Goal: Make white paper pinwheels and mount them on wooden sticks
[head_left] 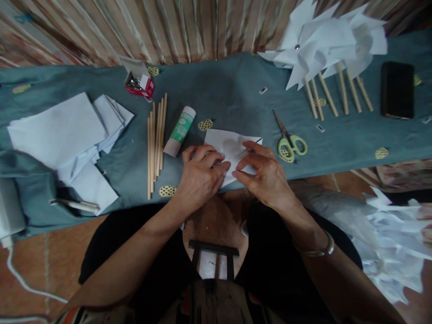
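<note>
A square of white paper [227,140] lies near the table's front edge under both hands, with dark slit lines running in from its right side. My left hand [202,173] rests on its left part, fingers bent and thumb and forefinger closed on the paper. From the right, my right hand [265,173] takes the lower right of the paper between thumb and forefinger, its other fingers curled above. Scissors [287,139] with green handles lie right of the paper. A glue stick [180,130] and several wooden sticks [157,144] lie to the left.
Several paper pinwheels [324,45] on sticks lie at the back right beside a black phone [397,90]. A red box of metal pins [139,83] stands back left. White paper sheets [60,130] and a pen [77,205] lie left. More pinwheels [391,243] sit in a plastic bag below right.
</note>
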Tool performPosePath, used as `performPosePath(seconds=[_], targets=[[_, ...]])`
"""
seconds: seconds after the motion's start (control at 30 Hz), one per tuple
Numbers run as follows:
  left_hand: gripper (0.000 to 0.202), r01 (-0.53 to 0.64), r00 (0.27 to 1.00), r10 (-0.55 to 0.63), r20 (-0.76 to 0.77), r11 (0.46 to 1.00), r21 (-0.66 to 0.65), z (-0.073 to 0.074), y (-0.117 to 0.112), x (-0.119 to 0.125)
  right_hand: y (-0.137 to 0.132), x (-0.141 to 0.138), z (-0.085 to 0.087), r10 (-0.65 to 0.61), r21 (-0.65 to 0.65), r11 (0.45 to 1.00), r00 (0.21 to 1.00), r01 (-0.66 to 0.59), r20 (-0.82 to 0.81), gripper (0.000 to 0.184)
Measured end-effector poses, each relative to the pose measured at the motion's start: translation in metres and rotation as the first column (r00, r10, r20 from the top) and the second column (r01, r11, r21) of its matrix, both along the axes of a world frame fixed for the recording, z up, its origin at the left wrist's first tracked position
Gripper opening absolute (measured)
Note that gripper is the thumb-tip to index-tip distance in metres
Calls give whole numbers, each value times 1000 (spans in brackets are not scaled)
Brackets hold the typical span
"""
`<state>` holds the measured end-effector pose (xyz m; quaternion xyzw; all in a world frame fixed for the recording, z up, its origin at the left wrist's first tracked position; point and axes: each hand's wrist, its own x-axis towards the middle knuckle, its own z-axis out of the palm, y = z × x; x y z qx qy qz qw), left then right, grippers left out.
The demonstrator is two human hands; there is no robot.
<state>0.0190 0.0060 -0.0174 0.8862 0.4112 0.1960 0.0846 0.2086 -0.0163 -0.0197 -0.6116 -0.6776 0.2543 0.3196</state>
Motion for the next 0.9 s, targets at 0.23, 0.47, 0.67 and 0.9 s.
performPosePath(seconds=[0.23,0.47,0.67,0.9], targets=[[19,12,1000,-11,-25,999,36,0,-1,2,0,-1,4,1,2,1000,999,-1,50,9],[22,1,1000,-1,3,1000,-29,-1,0,3,-1,1,0,31,32,999,998,-32,49,8],[19,19,999,-19,-34,1000,5,4,1,7,-5,-3,7,17,46,999,998,-20,65,14],[18,44,999,-43,-20,999,21,0,4,8,-4,12,14,-46,91,995,992,36,119,21]])
